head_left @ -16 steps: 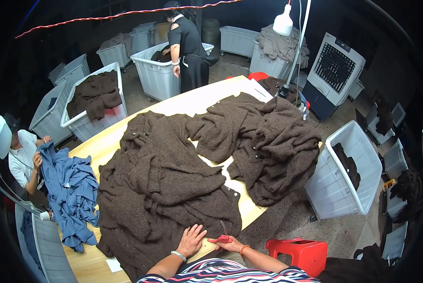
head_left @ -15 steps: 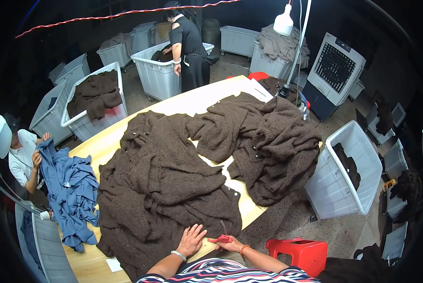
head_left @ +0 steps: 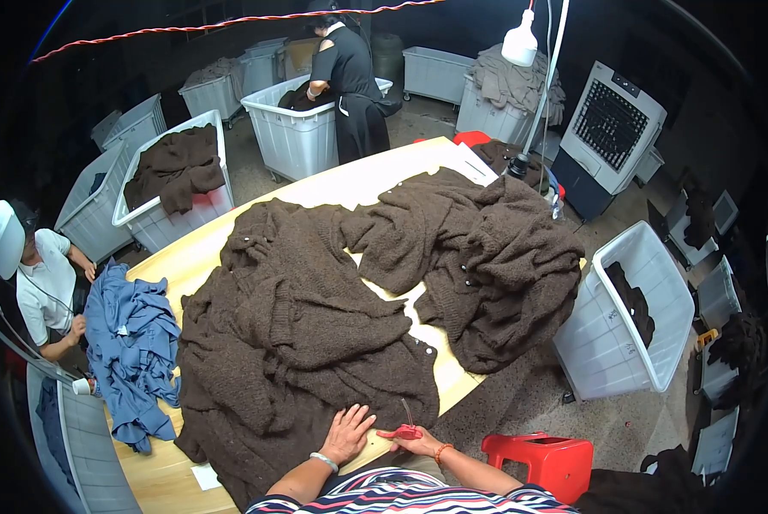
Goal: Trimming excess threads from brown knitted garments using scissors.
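Dark brown knitted sweaters [head_left: 315, 317] lie heaped over most of the pale wooden table [head_left: 157, 480]. My left hand [head_left: 346, 434] rests flat on the near edge of the brown knit, fingers stretched out. Just to its right, my right hand [head_left: 425, 444] is closed round a small red hand tool [head_left: 401, 433]. A thin strand or prong rises from that tool; its exact kind is too small to tell. Small white and pale spots, perhaps buttons or tags, show on the knitwear.
Blue garments [head_left: 131, 351] lie at the table's left, where a co-worker [head_left: 46, 287] stands. Another person [head_left: 347, 81] leans over a white bin [head_left: 294, 137]. A red stool [head_left: 538, 463] and a white wheeled bin [head_left: 602, 343] stand at right. A lamp [head_left: 519, 41] hangs above the far right.
The co-worker at left has lowered the blue garment onto the pile. The far person has put both arms toward the bin. My hands have barely moved.
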Demonstrator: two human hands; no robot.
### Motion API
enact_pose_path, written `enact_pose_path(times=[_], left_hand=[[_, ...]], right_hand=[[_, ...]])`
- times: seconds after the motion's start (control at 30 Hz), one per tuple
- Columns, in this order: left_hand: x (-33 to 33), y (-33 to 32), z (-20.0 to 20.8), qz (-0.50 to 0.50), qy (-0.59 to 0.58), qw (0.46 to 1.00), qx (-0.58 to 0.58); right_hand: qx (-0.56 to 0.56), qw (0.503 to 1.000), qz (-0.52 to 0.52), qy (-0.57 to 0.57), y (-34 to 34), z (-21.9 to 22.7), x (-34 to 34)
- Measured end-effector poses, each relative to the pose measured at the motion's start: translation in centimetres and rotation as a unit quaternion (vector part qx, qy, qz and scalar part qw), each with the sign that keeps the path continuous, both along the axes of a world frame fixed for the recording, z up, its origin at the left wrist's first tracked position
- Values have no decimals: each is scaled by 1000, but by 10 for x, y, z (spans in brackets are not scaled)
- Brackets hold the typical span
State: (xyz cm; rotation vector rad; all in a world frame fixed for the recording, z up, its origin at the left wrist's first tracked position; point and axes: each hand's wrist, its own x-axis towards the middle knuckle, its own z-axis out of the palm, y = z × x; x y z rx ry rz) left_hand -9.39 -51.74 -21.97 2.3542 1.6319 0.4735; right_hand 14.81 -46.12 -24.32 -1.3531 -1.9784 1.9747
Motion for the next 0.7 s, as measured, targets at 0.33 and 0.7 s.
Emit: enact_pose_path(times=[0.33,0.7], left_hand=[[0,-2,2,3,-13,1000,21],[1,2,-1,13,-15,1000,6]], right_hand=[[-27,996,-46,72,-9,-7,1],[-11,999,-38,19,0,44,-8]])
